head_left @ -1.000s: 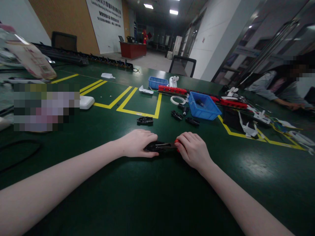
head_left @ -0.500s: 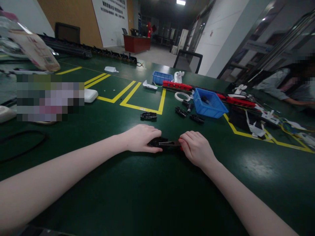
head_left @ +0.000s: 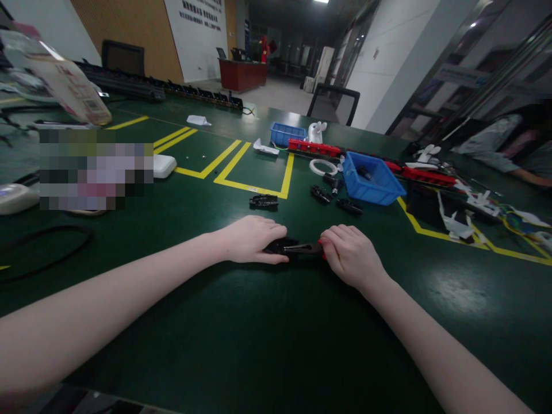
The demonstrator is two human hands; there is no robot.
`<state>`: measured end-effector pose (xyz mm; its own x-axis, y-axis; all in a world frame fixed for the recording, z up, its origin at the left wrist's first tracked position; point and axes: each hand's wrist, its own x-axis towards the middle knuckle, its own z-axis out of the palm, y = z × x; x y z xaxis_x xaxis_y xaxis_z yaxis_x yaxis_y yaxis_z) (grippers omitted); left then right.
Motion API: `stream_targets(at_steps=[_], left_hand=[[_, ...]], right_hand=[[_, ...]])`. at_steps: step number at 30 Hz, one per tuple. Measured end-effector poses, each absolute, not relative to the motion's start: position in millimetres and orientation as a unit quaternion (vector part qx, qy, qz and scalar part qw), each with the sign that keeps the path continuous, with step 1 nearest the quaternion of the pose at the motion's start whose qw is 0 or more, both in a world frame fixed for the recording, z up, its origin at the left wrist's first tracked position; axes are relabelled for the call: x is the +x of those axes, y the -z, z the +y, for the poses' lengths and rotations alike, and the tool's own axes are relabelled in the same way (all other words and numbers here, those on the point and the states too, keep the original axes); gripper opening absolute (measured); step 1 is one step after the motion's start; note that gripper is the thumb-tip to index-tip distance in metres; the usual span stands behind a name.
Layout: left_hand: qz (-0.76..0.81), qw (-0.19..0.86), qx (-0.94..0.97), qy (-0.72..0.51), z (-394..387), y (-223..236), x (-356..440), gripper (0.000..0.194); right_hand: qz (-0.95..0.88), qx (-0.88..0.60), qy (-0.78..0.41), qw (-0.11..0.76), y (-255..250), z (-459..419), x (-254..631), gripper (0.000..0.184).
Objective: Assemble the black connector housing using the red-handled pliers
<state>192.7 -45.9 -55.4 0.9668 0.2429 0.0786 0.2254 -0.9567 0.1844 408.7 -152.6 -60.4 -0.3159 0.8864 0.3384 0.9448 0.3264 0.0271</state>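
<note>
Low over the green table, my left hand is closed around a black part, which its fingers mostly cover. My right hand grips the red handles of a pair of pliers. The dark jaws of the pliers point left and meet the black part; whether they pinch it, I cannot tell. Just beyond my hands lies a black ribbed piece. Two similar black pieces, one nearer the middle and one further right, rest before a blue bin.
Behind the blue bin runs a long red strip, with a smaller blue tray beyond it. A white ring lies beside the bin. White scraps and wires spread at right, where another person's sleeve shows. A black cable curls at left.
The whole view has shifted slightly, so things sit a little further right in the picture. Both hands keep their hold, with the pliers still against the black part.
</note>
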Motion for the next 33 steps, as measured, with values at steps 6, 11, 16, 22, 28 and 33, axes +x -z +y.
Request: stream_targets(at_steps=[6,11,16,22,28,33], left_hand=[[0.114,0.079,0.989,-0.055,-46.5,56.6,192.5,0.036],[0.111,0.068,0.990,-0.051,-44.8,56.2,193.3,0.037],[0.114,0.065,0.990,-0.050,-44.9,56.2,193.0,0.037],[0.113,0.066,0.990,-0.056,-46.3,55.6,192.7,0.039],[0.114,0.074,0.990,-0.043,-47.3,52.2,193.4,0.041],[0.097,0.066,0.991,-0.060,-46.3,54.4,193.1,0.042]], right_hand=[[-0.806,-0.567,0.113,0.132,61.7,-152.4,408.2,0.036],[-0.804,-0.568,0.115,0.132,64.5,-153.6,402.6,0.034],[-0.806,-0.565,0.106,0.139,65.0,-152.7,405.7,0.030],[-0.813,-0.551,0.091,0.163,64.0,-150.8,411.4,0.030],[-0.811,-0.556,0.085,0.165,64.2,-154.6,410.9,0.028],[-0.803,-0.567,0.086,0.163,66.4,-158.3,410.8,0.026]])
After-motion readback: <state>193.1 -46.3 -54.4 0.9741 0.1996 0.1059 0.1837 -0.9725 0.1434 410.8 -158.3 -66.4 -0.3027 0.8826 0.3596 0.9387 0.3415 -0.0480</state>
